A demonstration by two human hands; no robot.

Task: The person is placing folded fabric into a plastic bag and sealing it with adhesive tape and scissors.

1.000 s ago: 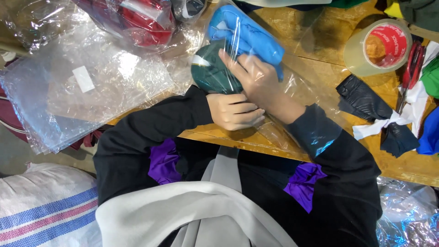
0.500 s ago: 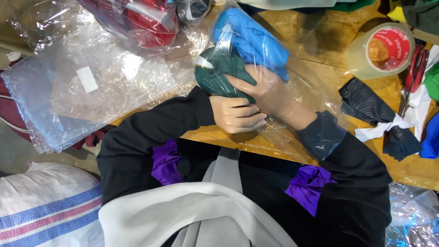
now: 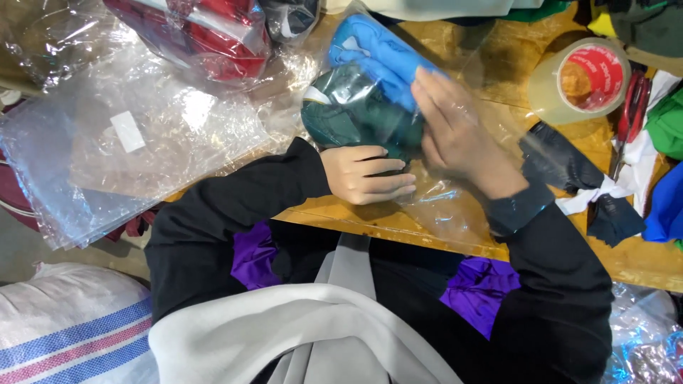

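On the wooden table, we see a stack of clear plastic bags at left and a tape roll at far right. At centre lies a clear bag holding a dark green garment and a blue garment. Our right hand lies inside the bag, fingers flat on the garments; our left hand, fingers curled, grips the bag's near edge.

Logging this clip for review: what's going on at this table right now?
A person in black sleeves is working folded garments, one dark green and one blue, inside a clear plastic bag on a wooden table. The right hand is inside the bag, pressing on the garments; the left hand grips the bag from outside. A tape roll, red scissors and a stack of empty bags lie nearby.
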